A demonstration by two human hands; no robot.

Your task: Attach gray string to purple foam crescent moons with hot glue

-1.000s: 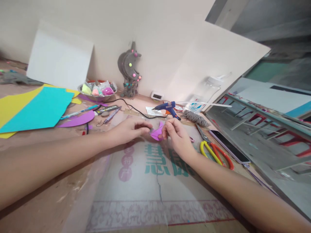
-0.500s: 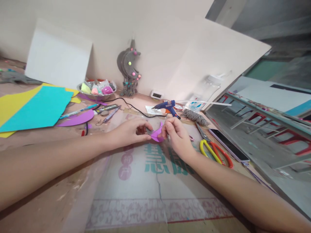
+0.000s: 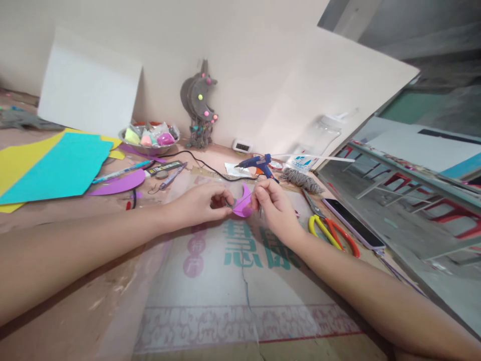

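Note:
Between my two hands is a small purple crescent [image 3: 243,207], cut from a thin sheet. My left hand [image 3: 213,203] is closed, its thumb and fingertips pinching the crescent's left end, where some grey yarn shows along the edge. A thin grey strand crosses the crescent toward my right hand [image 3: 273,206]. That hand is closed with its fingertips together, and a short grey yarn end [image 3: 260,212] hangs below them. Both hands are just above a printed plastic sheet [image 3: 210,291] on the table. Yellow and orange handled scissors [image 3: 326,225] lie right of my right hand.
A blue glue gun [image 3: 259,163], a coil of grey yarn [image 3: 302,180] and a phone [image 3: 353,224] lie beyond and to the right. Turquoise sheets [image 3: 63,170], a purple cutout [image 3: 122,183] and a metal bowl [image 3: 150,147] of coloured clay packs are left.
The purple crescent has turned slightly, so more of its curved upper tip shows. The grey strand across it is now visible. Both hands stay in nearly the same place.

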